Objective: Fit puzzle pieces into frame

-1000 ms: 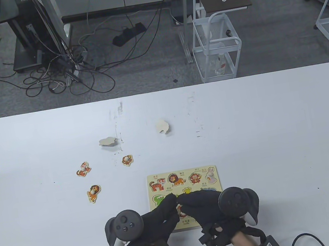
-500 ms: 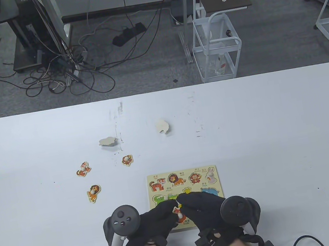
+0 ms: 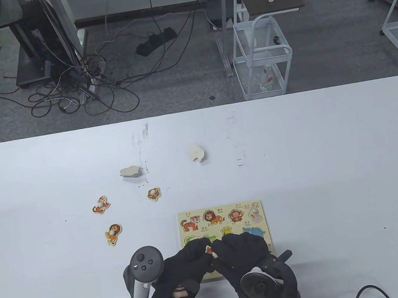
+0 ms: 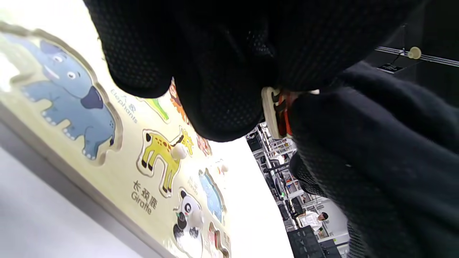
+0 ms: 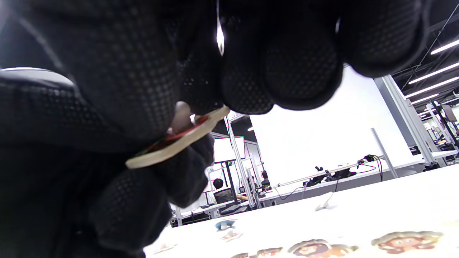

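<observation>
Right wrist view: piece (image 5: 175,143) edge-on, tilted.

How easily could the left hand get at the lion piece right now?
Probably not right away: the left hand is busy pinching a small piece with the right hand. The lion piece lies unobstructed.

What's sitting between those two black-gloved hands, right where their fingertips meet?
A small orange puzzle piece with a pale knob, pinched between the left hand and right hand above the puzzle frame. The table view and both wrist views show it.
</observation>
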`<state>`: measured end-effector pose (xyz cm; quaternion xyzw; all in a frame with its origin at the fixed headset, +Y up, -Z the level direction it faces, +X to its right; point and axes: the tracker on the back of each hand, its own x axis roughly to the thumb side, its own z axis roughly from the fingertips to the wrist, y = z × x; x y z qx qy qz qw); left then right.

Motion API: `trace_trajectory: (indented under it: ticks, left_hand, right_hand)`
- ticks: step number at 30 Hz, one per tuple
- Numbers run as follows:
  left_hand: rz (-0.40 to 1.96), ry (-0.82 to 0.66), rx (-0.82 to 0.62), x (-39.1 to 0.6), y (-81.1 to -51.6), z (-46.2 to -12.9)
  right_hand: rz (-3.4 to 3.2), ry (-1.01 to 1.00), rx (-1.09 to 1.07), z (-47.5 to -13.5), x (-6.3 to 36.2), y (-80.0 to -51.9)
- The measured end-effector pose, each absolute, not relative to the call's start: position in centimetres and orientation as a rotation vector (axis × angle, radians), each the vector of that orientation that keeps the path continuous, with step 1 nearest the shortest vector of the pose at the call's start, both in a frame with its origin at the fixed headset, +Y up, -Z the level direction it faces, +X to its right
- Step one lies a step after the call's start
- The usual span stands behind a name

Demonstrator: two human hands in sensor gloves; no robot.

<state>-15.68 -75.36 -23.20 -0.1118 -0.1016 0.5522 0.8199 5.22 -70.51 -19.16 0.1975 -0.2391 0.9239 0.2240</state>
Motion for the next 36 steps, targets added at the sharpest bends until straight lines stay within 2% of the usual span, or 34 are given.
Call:
trace_trajectory:
  ticks: [15, 21, 27, 30, 36]
  left_hand:
    - [1.23, -0.279, -0.273, -15.3, -75.5, -23.3]
    - [0.96, -0.295, -0.087, -15.5, -74.1, -22.8]
    - [0.672, -0.287, 0.109, -16.4, -73.0, -22.4]
    - [0.565, -0.221, 0.131, -16.9, -73.0, -22.4]
    - [0.606, -0.16, 0.079, -17.6, -73.3, -22.6]
  right_hand:
    - [2.438, -0.587, 0.504, -20.0, 6.1, -70.7]
    - [2.45, -0.565, 0.476, -20.5, 6.7, -70.8]
    - [2.568, -0.492, 0.324, -21.7, 9.2, -70.7]
    - [2.619, -0.439, 0.273, -22.4, 10.4, -71.0]
    - [2.762, -0.239, 0.201, -23.4, 11.8, -71.5]
